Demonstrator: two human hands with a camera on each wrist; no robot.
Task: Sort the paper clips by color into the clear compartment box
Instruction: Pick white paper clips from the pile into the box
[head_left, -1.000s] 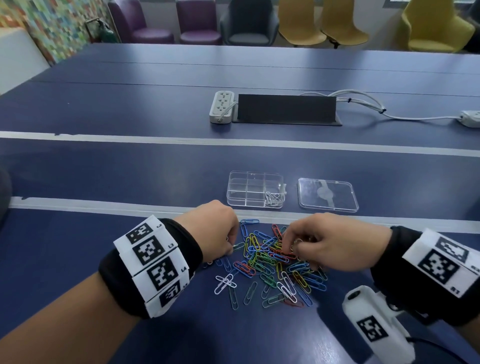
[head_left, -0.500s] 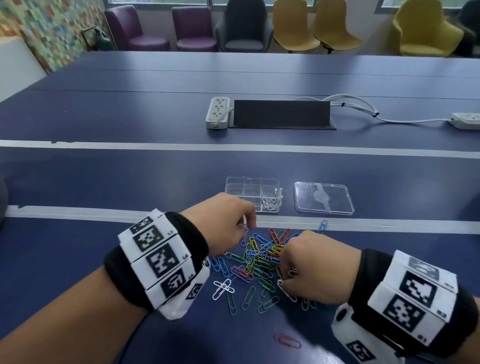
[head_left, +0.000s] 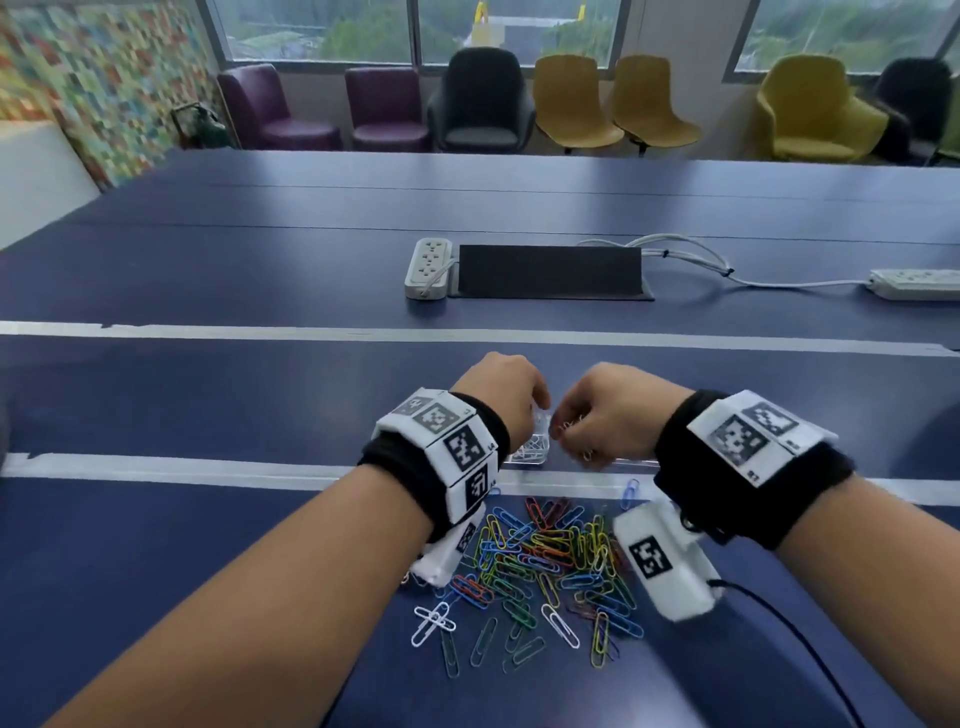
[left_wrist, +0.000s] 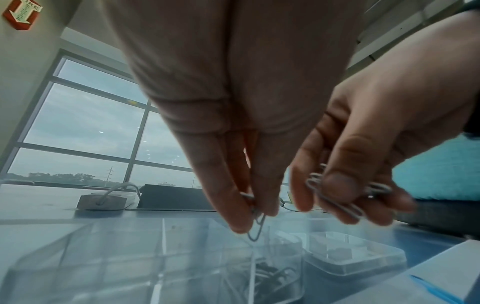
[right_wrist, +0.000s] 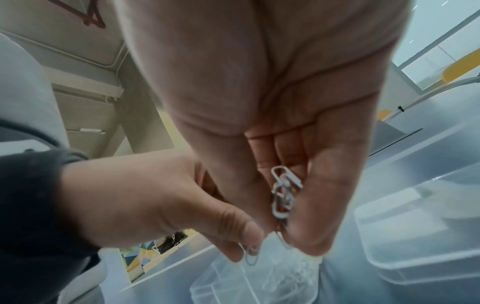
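Fingers (left_wrist: 241, 207) of the left hand (head_left: 501, 397) pinch one white paper clip (left_wrist: 257, 228) between thumb and fingertip, with the clip hanging down over the clear compartment box (left_wrist: 161, 265). Fingers (right_wrist: 322, 197) of the right hand (head_left: 605, 415) are curled round a small bunch of white clips (right_wrist: 283, 197), held against the thumb. Both hands sit close together above the box, near its right end; the head view shows only a corner of the box below the left hand.

White clips (head_left: 530, 449) already lie in the near right compartment of the box. The other compartments visible in the left wrist view look bare, though blur limits certainty. The clear lid (left_wrist: 355, 255) lies flat on the table (head_left: 208, 395) just right of the box.

The pile of mixed coloured paper clips (head_left: 545, 561) lies on the table nearer than the box, between the two forearms. A few white clips (head_left: 431, 623) lie at the near left edge of the pile, and one blue clip (head_left: 629, 491) lies apart at its far right.

Two power strips (head_left: 427, 267) and a black cable hatch (head_left: 550, 271) lie farther back on the table.
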